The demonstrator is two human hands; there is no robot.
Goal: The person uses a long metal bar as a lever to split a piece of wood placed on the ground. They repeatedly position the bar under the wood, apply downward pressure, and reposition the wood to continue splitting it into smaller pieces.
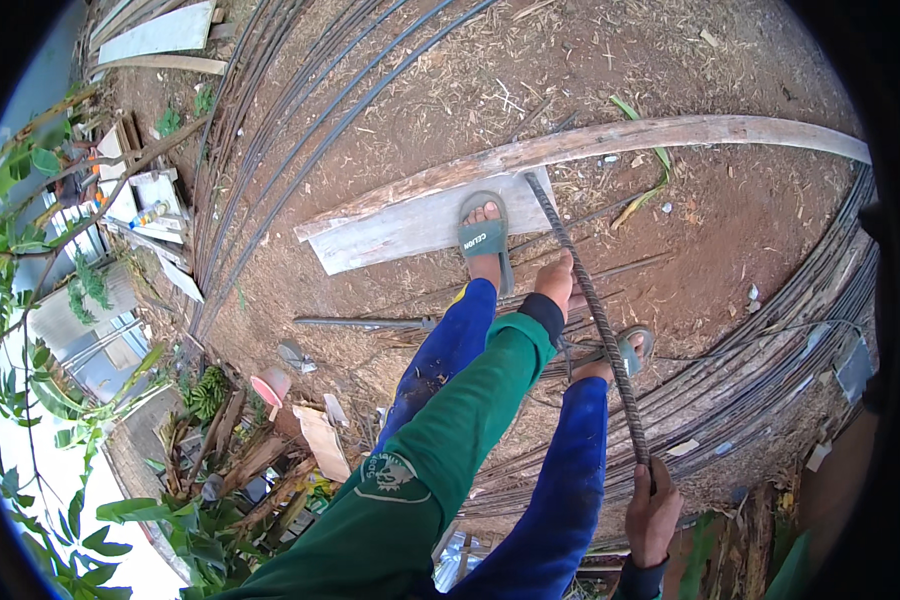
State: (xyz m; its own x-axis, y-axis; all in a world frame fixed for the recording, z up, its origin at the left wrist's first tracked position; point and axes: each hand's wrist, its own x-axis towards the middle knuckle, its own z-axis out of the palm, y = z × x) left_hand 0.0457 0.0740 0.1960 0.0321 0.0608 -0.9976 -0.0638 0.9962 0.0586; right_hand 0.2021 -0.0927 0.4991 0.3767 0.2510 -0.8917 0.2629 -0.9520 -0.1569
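Dirt yard (715, 255): ribbed rebar (598, 310) slants away leftward; my right hand (654, 512) grips its near end, left hand (555, 284) beside mid-length, hold unclear.

One ribbed rod (602, 318) is held by two hands: one left hand (555, 283), one right hand (654, 515). Two sandals are worn, one left sandal (483, 238) and one right sandal (630, 352). One pale board (380, 243) is bordered along its far edge by one curved plank (660, 142). Two dense masses of thin rods, a left mass (232, 110) and a right mass (792, 325), are spread, their rods too tangled to be counted.
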